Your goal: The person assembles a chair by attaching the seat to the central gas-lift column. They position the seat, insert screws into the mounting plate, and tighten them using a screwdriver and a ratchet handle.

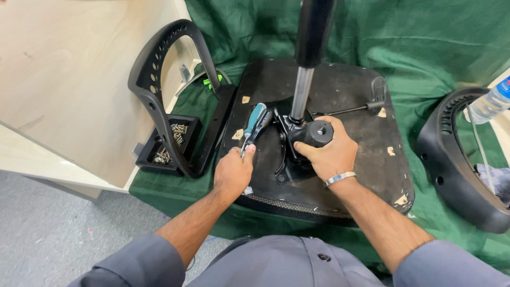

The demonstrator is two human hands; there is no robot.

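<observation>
While left hand [234, 171] grips teal-handled screwdriver [255, 123], right hand [328, 150] clasps black chair mechanism [311, 135].

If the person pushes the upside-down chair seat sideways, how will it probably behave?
The chair seat looks stiff and lies flat on the green cloth, so it would probably drag rather than slide freely. The tall gas cylinder may make it top-heavy, though the right hand steadies the mechanism.

Green cloth [425, 48]: crumpled, spread wide beneath the work area. Desk [74, 79]: pale wood-grain panel, upper left, edge overhanging. Floor [48, 228]: grey speckled carpet, lower left. Light: even, indoor, soft shadows.
</observation>
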